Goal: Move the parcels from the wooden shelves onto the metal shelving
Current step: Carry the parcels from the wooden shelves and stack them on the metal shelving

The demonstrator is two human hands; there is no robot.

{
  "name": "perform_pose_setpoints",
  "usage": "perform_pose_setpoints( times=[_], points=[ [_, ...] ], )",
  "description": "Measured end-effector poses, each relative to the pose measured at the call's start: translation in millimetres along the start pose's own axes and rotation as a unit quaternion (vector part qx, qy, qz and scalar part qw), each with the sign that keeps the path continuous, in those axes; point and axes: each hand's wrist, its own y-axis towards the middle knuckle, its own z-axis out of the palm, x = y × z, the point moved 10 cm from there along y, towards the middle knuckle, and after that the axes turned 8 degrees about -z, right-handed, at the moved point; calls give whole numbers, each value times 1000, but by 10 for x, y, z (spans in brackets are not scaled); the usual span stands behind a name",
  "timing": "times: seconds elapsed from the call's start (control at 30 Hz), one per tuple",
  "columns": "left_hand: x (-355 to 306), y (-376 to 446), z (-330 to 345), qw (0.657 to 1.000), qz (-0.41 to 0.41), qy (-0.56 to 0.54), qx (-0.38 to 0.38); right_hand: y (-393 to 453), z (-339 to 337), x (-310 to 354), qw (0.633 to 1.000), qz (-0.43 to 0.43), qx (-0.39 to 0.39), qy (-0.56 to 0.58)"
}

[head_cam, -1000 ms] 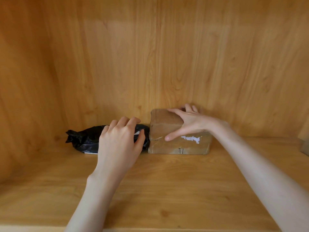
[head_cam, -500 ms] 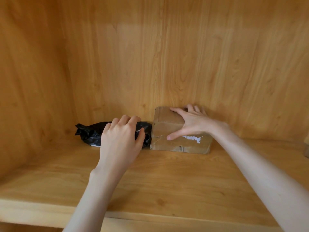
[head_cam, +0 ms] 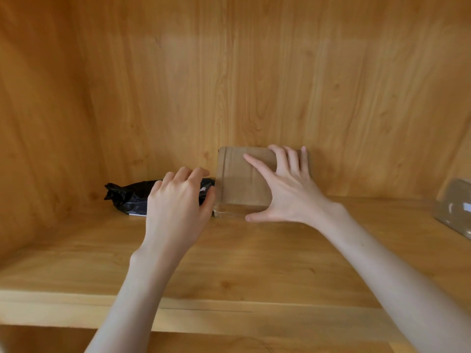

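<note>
A brown cardboard parcel (head_cam: 239, 179) wrapped in clear tape stands tipped up on its front edge at the back of the wooden shelf (head_cam: 229, 263). My right hand (head_cam: 285, 192) grips it, fingers curled over its top edge and thumb under its front. To its left lies a black plastic-wrapped parcel (head_cam: 130, 196). My left hand (head_cam: 178, 202) holds that black parcel, fingers curled over its right end and thumb at the front. The hand hides the right half of the black parcel.
The shelf is a wooden cubby with a side wall (head_cam: 38, 123) at the left and a back panel (head_cam: 254, 85) close behind the parcels. Another tape-wrapped brown parcel (head_cam: 456, 207) shows at the right edge. The shelf's front edge (head_cam: 204, 314) runs below my forearms.
My right hand has tipped the brown parcel up, so its broad top face now faces me. The view has pulled back and the shelf's front edge shows. My left hand stays on the black parcel.
</note>
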Motion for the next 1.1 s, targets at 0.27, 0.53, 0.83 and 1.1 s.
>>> perform_pose_setpoints(
  times=[0.27, 0.53, 0.83, 1.1],
  points=[
    [-180, -216, -37, 1000, -11, -16, 14, -545, -284, 297, 996, -23, -91, 4],
    [-209, -417, -128, 999, -28, 2, 29, -788, -407, 315, 990, -21, -120, 69],
    [-212, -470, -274, 999, -20, 19, 39, -194, -69, -361, 945, 71, 211, 240],
    [39, -365, -348, 974, -133, -168, 76, -282, -237, -148, 969, 37, 92, 228]
  ],
)
